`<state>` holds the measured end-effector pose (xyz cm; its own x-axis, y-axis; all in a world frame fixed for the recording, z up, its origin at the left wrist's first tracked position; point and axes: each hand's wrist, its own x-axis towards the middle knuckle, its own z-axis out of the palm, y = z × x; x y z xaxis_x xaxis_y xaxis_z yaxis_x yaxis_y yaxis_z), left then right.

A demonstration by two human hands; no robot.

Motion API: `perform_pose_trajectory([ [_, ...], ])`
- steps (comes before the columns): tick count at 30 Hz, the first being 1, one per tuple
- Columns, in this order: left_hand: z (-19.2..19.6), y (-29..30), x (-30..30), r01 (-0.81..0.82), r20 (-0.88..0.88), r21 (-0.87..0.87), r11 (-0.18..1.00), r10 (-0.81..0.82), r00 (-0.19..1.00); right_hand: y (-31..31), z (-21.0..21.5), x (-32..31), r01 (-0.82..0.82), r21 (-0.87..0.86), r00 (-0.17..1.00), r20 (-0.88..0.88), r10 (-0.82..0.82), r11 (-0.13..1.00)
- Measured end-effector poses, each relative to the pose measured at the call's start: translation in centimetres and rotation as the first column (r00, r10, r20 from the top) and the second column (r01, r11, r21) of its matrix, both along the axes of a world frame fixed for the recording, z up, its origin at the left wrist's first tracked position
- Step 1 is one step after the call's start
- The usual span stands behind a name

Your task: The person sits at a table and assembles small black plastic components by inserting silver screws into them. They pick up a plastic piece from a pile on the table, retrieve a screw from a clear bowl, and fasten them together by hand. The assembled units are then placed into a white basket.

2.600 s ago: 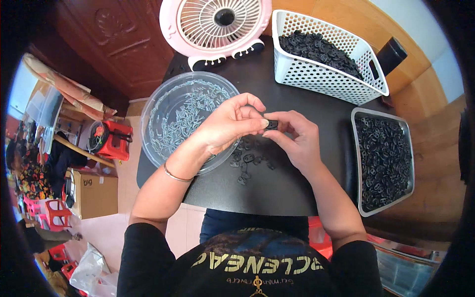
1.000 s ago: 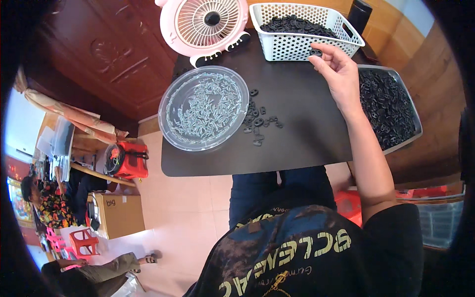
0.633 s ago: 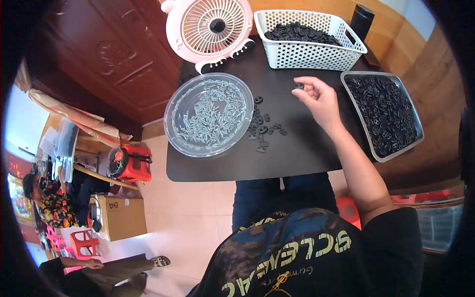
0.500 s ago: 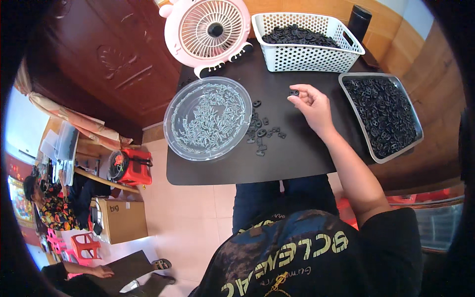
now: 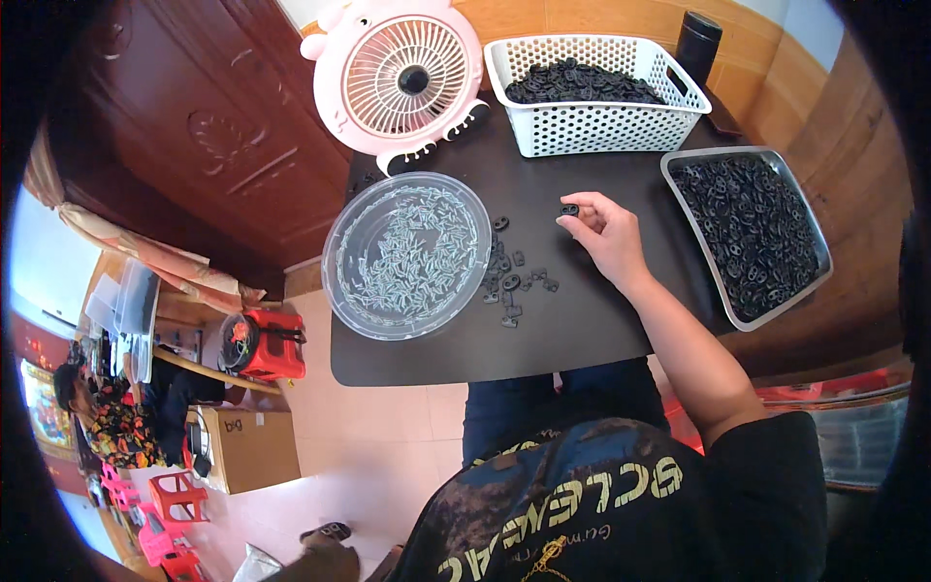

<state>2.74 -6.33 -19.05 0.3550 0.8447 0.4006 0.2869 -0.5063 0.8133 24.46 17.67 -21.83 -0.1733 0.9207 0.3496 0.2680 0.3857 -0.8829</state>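
Observation:
Between the thumb and forefinger of my right hand [image 5: 609, 233] is a small black two-holed plastic piece [image 5: 569, 210], held up above the dark table [image 5: 436, 361]. My left hand is not in view. To the left of my right hand, several loose black pieces [image 5: 511, 282] lie scattered on the table. Beside them stands a round clear tub [image 5: 335, 281] with many small pale rod-like bits [image 5: 407, 257] spread over its bottom. On the right, a metal tray [image 5: 713, 254] is filled with black two-holed pieces [image 5: 752, 228] like the one in my fingers.
At the back stands a white perforated basket [image 5: 606, 139] of black pieces, with a dark cylindrical container [image 5: 698, 44] behind it. A pink fan [image 5: 335, 73] is at the back left. Beyond the table are a person in a flowered shirt [image 5: 126, 427], a cardboard box [image 5: 257, 451] and red stools [image 5: 178, 495].
The whole view has shifted, so the table sits lower in the picture. My right hand still pinches the black piece. The other person's hand at the lower left is gone from view.

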Motion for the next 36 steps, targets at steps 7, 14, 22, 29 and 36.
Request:
perform_pose_trajectory([
  [7, -0.1, 0.5, -0.1, 0.008, 0.003, -0.013, 1.0, -0.008, 1.0, 0.1, 0.0, 0.0, 0.003, -0.019, 1.0, -0.007, -0.004, 1.0],
  [14, -0.2, 0.5, -0.3, 0.01, 0.004, -0.009, 1.0, -0.01, 1.0, 0.1, -0.1, 0.0, 0.012, -0.03, 1.0, 0.004, -0.012, 0.999],
  [22, 0.0, 0.6, -0.5, 0.003, 0.001, -0.003, 1.0, -0.003, 1.0, 0.1, -0.1, -0.2, 0.014, -0.04, 1.0, 0.0, -0.014, 0.999],
  [29, -0.1, 1.0, -0.5, 0.013, 0.001, -0.011, 1.0, -0.013, 1.0, 0.1, 0.0, 0.0, 0.009, -0.058, 1.0, -0.012, -0.009, 0.998],
  [36, 0.0, 1.4, -0.6, 0.013, 0.003, -0.014, 1.0, -0.013, 1.0, 0.3, 0.0, 0.0, 0.005, -0.048, 0.999, -0.033, -0.007, 0.999],
])
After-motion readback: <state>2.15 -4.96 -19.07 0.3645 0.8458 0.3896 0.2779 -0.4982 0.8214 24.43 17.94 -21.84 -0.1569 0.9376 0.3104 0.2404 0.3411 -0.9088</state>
